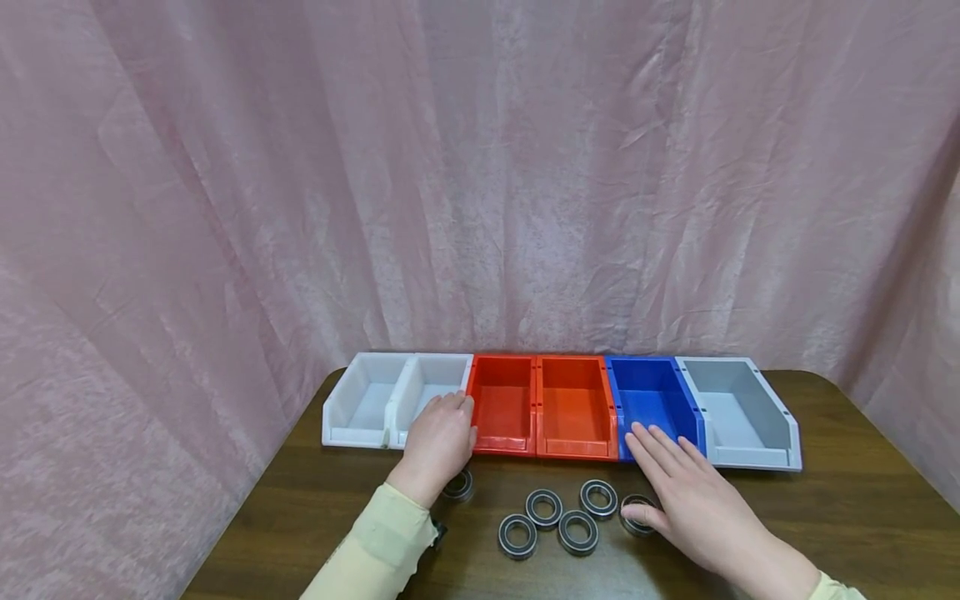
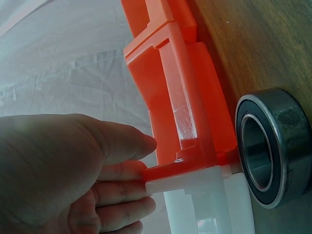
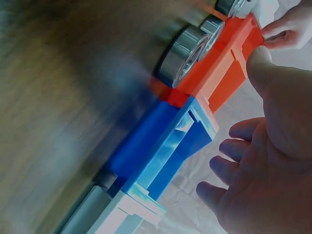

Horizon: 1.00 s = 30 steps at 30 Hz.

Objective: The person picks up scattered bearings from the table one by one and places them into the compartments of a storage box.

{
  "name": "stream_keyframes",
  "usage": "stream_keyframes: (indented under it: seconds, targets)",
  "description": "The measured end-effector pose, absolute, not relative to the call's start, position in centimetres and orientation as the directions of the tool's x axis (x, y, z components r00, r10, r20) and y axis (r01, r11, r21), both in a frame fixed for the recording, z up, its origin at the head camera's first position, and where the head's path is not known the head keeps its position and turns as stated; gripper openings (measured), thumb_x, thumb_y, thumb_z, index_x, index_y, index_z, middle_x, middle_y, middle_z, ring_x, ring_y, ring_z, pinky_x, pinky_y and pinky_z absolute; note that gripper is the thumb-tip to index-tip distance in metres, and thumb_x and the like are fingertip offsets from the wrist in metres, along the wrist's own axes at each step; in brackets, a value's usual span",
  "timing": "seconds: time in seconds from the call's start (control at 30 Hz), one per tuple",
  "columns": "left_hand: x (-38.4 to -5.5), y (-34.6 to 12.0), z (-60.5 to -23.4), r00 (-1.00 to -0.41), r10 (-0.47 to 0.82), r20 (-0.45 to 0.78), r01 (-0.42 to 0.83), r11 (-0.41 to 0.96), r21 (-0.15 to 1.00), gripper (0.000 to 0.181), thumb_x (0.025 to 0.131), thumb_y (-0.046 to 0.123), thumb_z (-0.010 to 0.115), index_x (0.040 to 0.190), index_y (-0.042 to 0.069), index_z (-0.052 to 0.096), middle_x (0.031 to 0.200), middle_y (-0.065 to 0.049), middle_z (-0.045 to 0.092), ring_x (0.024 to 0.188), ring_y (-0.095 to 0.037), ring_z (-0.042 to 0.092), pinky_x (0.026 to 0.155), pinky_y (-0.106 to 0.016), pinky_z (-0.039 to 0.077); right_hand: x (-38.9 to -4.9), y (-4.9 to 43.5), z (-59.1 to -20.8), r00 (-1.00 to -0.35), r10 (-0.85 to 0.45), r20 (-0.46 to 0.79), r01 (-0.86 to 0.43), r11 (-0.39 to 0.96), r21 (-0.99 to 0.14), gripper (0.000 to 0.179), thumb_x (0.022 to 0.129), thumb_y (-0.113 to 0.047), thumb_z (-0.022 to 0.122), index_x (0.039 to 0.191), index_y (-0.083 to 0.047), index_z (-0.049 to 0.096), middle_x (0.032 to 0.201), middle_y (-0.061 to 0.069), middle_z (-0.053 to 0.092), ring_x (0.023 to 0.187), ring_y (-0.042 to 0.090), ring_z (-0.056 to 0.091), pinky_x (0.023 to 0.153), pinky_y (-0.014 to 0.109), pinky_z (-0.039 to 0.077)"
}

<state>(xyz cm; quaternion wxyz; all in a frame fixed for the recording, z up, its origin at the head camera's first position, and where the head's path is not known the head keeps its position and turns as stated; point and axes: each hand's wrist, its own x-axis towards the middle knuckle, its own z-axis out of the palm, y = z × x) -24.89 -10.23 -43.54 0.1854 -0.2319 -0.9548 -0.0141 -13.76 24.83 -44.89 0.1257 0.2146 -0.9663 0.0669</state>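
My left hand [image 1: 442,435] hangs over the meeting edges of a white bin [image 1: 401,408] and a red bin [image 1: 513,444]. Its fingers are loosely bent with nothing between them, as the left wrist view shows. One ball bearing [image 2: 295,146] lies on the table near that hand, partly covered by it in the head view. Fingers spread and fairly straight, my right hand [image 1: 693,508] is above the front of the blue bin [image 1: 648,408]. Its thumb overlaps another bearing [image 1: 627,518] in the head view; in the right wrist view the palm holds nothing.
More bearings, among them one [image 1: 506,537] toward the front, lie on the brown table [image 1: 285,508] between the hands. A further white bin [image 1: 356,436], an orange bin [image 1: 573,450] and a grey bin [image 1: 750,457] complete the row. A pink curtain [image 1: 480,183] hangs behind.
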Motion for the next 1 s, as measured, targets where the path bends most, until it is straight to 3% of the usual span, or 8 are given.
stream_keyframes:
  seconds: [0.27, 0.5, 0.8, 1.0]
  targets:
    - [-24.8, -10.4, -43.7, -0.833, 0.431, 0.347, 0.441, 0.896, -0.056, 0.042, 0.090, 0.022, 0.091, 0.121, -0.002, 0.076, 0.120, -0.017, 0.077, 0.106, -0.033, 0.071, 0.104, -0.045, 0.058, -12.6, 25.1, -45.3, -0.884, -0.406, 0.231, -0.435, 0.896, -0.087, 0.092, 0.098, -0.061, 0.077, 0.165, -0.005, 0.050, 0.171, 0.015, 0.046, 0.156, 0.041, 0.045, 0.124, 0.067, 0.036]
    - [-24.9, -10.2, -43.8, -0.835, 0.429, 0.344, 0.441, 0.896, -0.046, 0.042, 0.091, 0.021, 0.091, 0.123, -0.002, 0.076, 0.122, -0.017, 0.077, 0.108, -0.033, 0.071, 0.105, -0.046, 0.057, -12.1, 25.4, -45.9, -0.912, -0.395, 0.113, -0.408, 0.902, -0.138, 0.092, 0.098, -0.064, 0.075, 0.166, -0.007, 0.049, 0.172, 0.014, 0.045, 0.158, 0.041, 0.043, 0.125, 0.067, 0.033]
    - [-24.9, -10.2, -43.7, -0.841, 0.424, 0.336, 0.436, 0.899, -0.041, 0.042, 0.090, 0.022, 0.091, 0.122, -0.001, 0.076, 0.119, -0.016, 0.077, 0.106, -0.032, 0.071, 0.103, -0.045, 0.058, -11.8, 25.6, -46.9, -0.900, -0.426, 0.094, -0.436, 0.888, -0.148, 0.095, 0.096, -0.072, 0.071, 0.161, -0.004, 0.055, 0.164, 0.017, 0.054, 0.150, 0.039, 0.052, 0.119, 0.064, 0.044]
    - [-24.8, -10.2, -43.7, -0.846, 0.415, 0.336, 0.432, 0.902, -0.027, 0.043, 0.090, 0.023, 0.092, 0.122, -0.001, 0.076, 0.118, -0.016, 0.076, 0.104, -0.032, 0.070, 0.105, -0.046, 0.058, -11.9, 25.6, -47.0, -0.901, -0.429, 0.054, -0.432, 0.888, -0.159, 0.098, 0.095, -0.077, 0.068, 0.159, -0.004, 0.057, 0.161, 0.017, 0.057, 0.148, 0.039, 0.055, 0.119, 0.064, 0.044]
